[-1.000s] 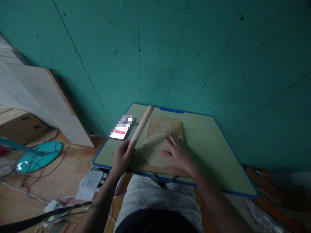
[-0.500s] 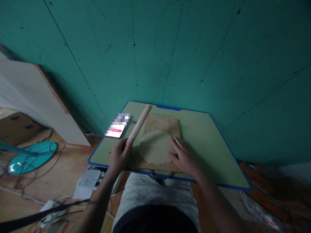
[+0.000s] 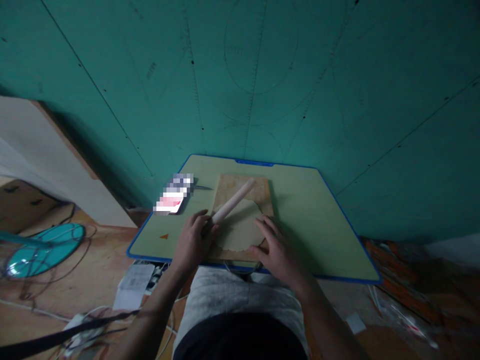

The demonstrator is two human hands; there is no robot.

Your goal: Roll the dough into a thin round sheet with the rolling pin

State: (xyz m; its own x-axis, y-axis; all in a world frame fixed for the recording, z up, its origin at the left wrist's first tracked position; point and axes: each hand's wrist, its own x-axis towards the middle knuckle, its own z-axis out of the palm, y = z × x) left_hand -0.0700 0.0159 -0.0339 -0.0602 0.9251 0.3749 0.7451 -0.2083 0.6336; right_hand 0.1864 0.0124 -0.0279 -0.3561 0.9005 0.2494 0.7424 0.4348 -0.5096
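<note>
Swung the rolling pin (image 3: 233, 201) rightward since the earlier frame, from beside the dough sheet (image 3: 240, 232) to a slant across its upper left part. Holding the pin's near end clamped in the left hand (image 3: 193, 237), back of hand up, fingers wrapped around. Aiming the pin's long axis forward and to the right, with the far end free above the wooden board (image 3: 227, 182). Cannot tell contact from clearance between pin and dough. Keeping the 2 hands apart, 1 on each side of the dough, with the left nearer the pin. Resting the right hand (image 3: 275, 245) at the dough's right edge, gripping nothing, fingers bent and thumb spread. Have the dough flat on the board, atop the green table (image 3: 307, 215).
</note>
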